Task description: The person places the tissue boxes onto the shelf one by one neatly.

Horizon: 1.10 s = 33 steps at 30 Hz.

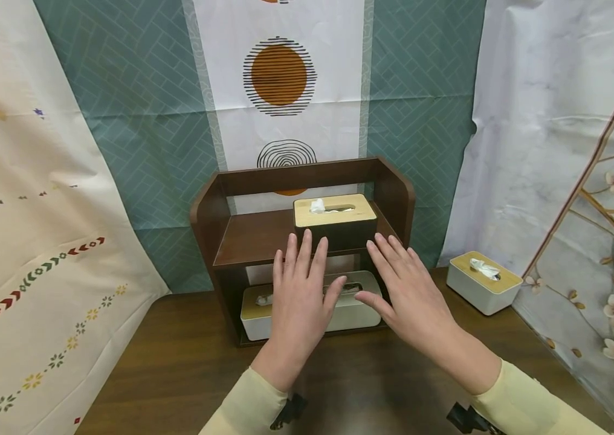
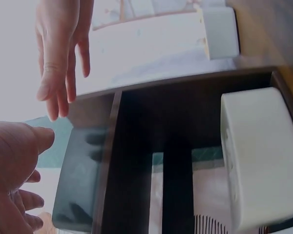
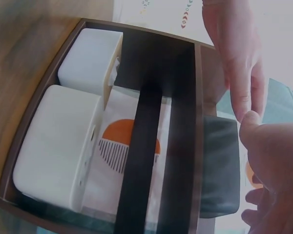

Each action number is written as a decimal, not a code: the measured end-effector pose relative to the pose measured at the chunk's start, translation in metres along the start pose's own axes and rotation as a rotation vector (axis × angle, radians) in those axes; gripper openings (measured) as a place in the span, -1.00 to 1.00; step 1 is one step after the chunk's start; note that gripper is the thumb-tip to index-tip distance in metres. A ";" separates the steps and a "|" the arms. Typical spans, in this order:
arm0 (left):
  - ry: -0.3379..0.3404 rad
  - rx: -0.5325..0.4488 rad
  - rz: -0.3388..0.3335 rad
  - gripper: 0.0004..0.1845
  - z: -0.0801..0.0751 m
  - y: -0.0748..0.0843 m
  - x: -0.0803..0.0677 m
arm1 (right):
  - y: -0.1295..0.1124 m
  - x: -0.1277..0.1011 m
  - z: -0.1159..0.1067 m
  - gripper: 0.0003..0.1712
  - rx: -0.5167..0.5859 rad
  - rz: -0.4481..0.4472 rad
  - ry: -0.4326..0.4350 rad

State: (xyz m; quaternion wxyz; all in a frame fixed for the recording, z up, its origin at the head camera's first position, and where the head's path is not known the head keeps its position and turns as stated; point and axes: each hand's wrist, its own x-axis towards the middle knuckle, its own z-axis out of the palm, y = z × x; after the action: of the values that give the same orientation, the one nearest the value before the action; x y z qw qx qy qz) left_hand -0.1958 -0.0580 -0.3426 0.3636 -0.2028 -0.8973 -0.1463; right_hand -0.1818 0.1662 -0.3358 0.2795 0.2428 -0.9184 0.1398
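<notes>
Both hands are held up before a small brown two-tier shelf (image 1: 247, 238), fingers straight. On the upper tier sits a black tissue box (image 1: 350, 234) with a light wooden lid and white tissue poking out. My left hand (image 1: 300, 296) is nearest the box's left front, my right hand (image 1: 416, 293) its right front. In the right wrist view the black box (image 3: 220, 168) stands just beyond the fingers; whether they touch it I cannot tell. Neither hand holds anything. Behind the hands, the lower tier bears a white wooden-lidded tissue box (image 1: 255, 328) and an all-white box (image 1: 358, 317), partly hidden.
Another white tissue box (image 1: 481, 289) with a wooden lid stands on the brown table (image 1: 176, 368), right of the shelf. Patterned cloths hang around: a green one (image 1: 138, 78) behind, a cream one (image 1: 29, 211) at left, a floral one (image 1: 573, 260) at right.
</notes>
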 end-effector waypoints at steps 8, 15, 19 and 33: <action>0.007 -0.008 0.047 -0.20 0.009 0.014 -0.017 | 0.007 -0.022 0.000 0.09 -0.011 0.025 -0.027; -0.020 -0.006 0.085 -0.21 0.016 0.028 -0.029 | 0.014 -0.040 0.000 0.07 -0.029 0.012 0.003; -0.027 0.018 0.108 -0.20 0.023 0.037 -0.035 | 0.019 -0.053 0.000 0.07 -0.038 0.027 0.003; -0.123 -0.035 0.118 -0.22 0.048 0.058 -0.048 | 0.044 -0.087 -0.002 0.07 -0.101 0.074 -0.041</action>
State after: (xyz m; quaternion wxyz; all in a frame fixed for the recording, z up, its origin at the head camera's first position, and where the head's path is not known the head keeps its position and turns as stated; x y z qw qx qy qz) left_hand -0.1657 0.0001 -0.4031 0.3123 -0.2704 -0.9017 -0.1275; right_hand -0.1411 0.2362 -0.3895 0.2673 0.1968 -0.9381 0.0986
